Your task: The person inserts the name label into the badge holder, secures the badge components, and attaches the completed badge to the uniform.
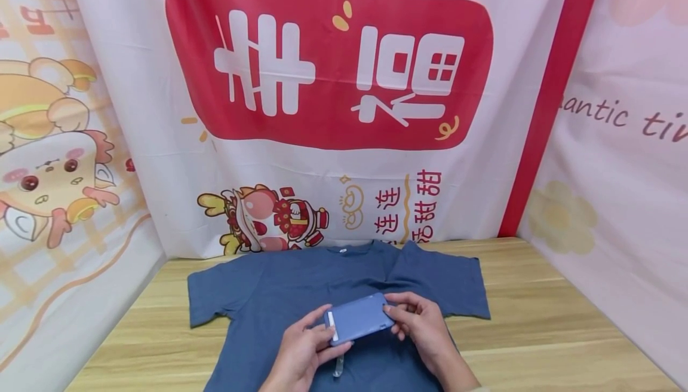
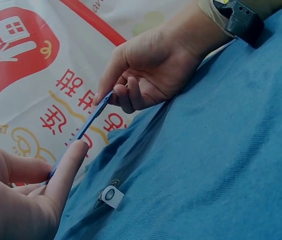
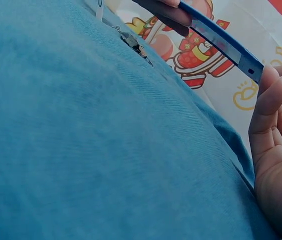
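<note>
A flat blue card holder with a white strip at one end is held tilted between both hands, above a blue T-shirt. My left hand grips its left end, thumb on the upper edge and fingers at the lower one. The right hand pinches the opposite end by the corner. In the left wrist view the holder appears edge-on. Below it, a small metal clip with a clear strap lies against the shirt; the right wrist view shows the dark clip close to the fabric.
The T-shirt lies spread on a wood-grain table, sleeves out to both sides. Behind the table hangs a white printed cloth with a red panel. More printed cloth walls the right side, and the left as well.
</note>
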Available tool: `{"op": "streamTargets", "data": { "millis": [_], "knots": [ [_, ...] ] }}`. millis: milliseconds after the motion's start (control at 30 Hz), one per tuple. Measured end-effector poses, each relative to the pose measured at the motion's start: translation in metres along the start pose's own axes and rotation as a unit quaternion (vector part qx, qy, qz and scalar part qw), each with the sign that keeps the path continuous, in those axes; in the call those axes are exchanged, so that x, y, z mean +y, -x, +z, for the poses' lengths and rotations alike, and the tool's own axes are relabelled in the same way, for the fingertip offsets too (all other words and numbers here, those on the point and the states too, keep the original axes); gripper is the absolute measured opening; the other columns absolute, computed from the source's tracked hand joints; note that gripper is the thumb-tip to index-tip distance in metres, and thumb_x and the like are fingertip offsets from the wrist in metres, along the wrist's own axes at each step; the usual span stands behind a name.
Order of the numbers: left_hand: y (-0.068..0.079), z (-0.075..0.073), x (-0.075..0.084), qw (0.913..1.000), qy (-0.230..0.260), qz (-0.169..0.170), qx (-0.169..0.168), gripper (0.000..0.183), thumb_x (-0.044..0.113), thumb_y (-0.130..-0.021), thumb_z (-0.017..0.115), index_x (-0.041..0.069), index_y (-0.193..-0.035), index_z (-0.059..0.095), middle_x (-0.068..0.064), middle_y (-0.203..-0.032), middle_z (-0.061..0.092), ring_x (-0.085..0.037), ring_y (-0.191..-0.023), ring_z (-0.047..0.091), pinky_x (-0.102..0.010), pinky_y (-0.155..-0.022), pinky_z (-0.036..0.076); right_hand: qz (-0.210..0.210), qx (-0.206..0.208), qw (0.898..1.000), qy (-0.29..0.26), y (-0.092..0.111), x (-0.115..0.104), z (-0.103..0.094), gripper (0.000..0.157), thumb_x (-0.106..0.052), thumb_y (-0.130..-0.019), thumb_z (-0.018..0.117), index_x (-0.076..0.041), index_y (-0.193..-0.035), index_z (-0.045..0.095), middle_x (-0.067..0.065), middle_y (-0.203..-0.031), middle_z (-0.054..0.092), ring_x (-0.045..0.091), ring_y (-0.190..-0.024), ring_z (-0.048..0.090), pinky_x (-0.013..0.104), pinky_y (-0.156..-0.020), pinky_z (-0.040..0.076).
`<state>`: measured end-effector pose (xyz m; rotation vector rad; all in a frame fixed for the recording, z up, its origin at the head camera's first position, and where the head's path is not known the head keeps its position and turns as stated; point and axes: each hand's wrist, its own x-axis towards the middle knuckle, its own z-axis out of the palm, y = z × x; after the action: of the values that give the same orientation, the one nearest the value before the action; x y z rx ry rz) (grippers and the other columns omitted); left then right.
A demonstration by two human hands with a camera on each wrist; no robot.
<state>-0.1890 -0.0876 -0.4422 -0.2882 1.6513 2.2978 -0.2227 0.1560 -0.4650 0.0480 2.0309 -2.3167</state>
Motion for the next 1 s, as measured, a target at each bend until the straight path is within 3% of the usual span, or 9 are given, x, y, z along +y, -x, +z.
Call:
{"op": "streamTargets", "data": {
  "millis": [200, 333, 600, 1000],
  "knots": [
    [-0.0011, 0.0001, 0.0000, 0.9996, 0.013, -0.002, -0.024, 0.065, -0.003, -0.111, 0.047, -0.009, -0.168, 0.016, -0.049, -0.164, 0.022, -0.038, -0.129, 0.069, -0.044, -0.103, 0.063, -0.002, 0.008, 1.000, 0.004, -0.0001, 0.0007, 0.0002, 0.039, -0.012, -0.093, 0.083, 0.005, -0.127, 0.073, 0.002, -0.082, 0.069, 0.012, -0.063, 0.062, 0.024, -0.056, 0.055],
    [-0.0010, 0.0013, 0.0003, 0.9997, 0.009, 0.004, -0.024, 0.063, -0.005, -0.111, 0.044, -0.012, -0.167, 0.016, -0.049, -0.162, 0.025, -0.039, -0.127, 0.071, -0.044, -0.102, 0.063, -0.002, 0.007, 1.000, 0.004, -0.0001, 0.0009, 0.0004, 0.038, -0.011, -0.093, 0.083, 0.006, -0.126, 0.072, 0.003, -0.082, 0.070, 0.012, -0.062, 0.062, 0.023, -0.055, 0.055],
    [-0.0006, 0.0014, 0.0002, 0.9997, -0.023, -0.006, 0.000, 0.059, -0.009, -0.106, 0.048, -0.014, -0.162, 0.029, -0.049, -0.154, 0.041, -0.036, -0.115, 0.074, -0.044, -0.096, 0.066, 0.002, 0.001, 1.000, 0.007, 0.0014, -0.0001, 0.0007, 0.040, -0.013, -0.094, 0.083, 0.005, -0.128, 0.072, 0.003, -0.083, 0.070, 0.012, -0.063, 0.062, 0.024, -0.056, 0.055],
    [-0.0010, 0.0002, -0.0012, 0.9998, -0.006, -0.009, 0.018, 0.061, -0.008, -0.105, 0.054, -0.009, -0.162, 0.032, -0.047, -0.151, 0.044, -0.035, -0.111, 0.074, -0.047, -0.095, 0.066, 0.003, -0.007, 1.000, 0.001, 0.0009, -0.0005, 0.0006, 0.042, -0.014, -0.095, 0.082, 0.004, -0.131, 0.071, 0.003, -0.084, 0.069, 0.011, -0.064, 0.061, 0.023, -0.057, 0.055]
  ]
}}
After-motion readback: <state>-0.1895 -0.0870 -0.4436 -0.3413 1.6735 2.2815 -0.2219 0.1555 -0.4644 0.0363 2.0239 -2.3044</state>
